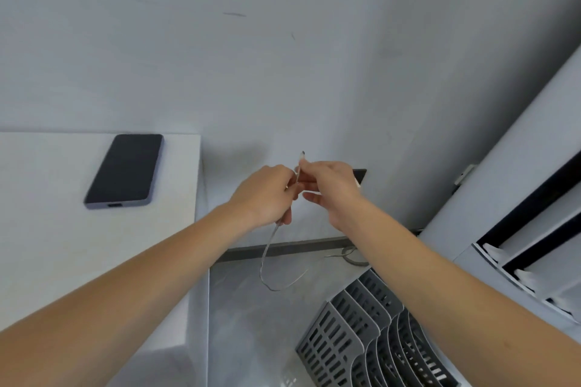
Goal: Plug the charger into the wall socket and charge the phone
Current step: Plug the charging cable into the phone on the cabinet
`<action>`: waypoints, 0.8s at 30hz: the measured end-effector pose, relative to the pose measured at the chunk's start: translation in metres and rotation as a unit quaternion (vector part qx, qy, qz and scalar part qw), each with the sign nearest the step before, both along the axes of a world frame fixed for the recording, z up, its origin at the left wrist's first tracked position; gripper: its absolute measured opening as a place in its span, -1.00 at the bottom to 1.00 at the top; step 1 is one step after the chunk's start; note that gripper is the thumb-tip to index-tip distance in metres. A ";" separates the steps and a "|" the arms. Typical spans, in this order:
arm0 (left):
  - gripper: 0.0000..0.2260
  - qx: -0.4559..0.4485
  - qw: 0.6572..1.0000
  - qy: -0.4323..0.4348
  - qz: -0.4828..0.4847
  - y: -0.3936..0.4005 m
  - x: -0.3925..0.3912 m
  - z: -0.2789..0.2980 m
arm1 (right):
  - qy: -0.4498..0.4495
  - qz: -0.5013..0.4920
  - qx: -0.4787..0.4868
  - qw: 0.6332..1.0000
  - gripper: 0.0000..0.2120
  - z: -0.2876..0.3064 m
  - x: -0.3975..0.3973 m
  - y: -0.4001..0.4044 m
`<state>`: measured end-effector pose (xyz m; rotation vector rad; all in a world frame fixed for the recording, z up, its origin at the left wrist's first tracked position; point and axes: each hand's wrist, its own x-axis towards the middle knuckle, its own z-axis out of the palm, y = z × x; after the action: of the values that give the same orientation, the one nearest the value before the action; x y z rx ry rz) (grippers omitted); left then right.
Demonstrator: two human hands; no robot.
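hands: left hand [267,195] and right hand [330,187] are pinching the cable [267,256], meeting mid-air beyond the bench's right edge | phone [125,170] is lying face-up near the bench [63,245] back-right corner

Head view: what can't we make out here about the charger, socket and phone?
- Wall socket: mostly hidden behind the right hand; only a dark corner shows.
- Charger plug: not visible; can't tell if it is plugged in.
- Cable: its far end blurs into the floor near the baseboard.
- Cable connector: too small to tell its type.
- Phone: dark screen; port too small to read.
- Left hand: covers the cable's middle.
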<state>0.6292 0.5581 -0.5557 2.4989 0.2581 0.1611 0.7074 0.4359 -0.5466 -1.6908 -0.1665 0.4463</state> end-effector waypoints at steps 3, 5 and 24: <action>-0.67 -0.003 0.999 -0.046 0.005 0.002 -0.029 0.013 | -0.004 0.020 0.008 1.000 -0.75 0.015 -0.021 0.006; -0.61 -0.009 0.996 -0.085 0.019 0.010 -0.049 0.026 | -0.009 0.023 0.015 1.000 -0.78 0.023 -0.035 0.012; -0.25 0.199 0.915 0.173 0.305 0.163 -0.104 0.044 | -0.089 0.164 -0.057 0.981 -0.77 0.020 -0.154 0.099</action>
<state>0.5253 0.7210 -0.5117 2.7478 1.2695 0.0168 0.5531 0.5353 -0.5267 -1.8232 -0.5664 0.5575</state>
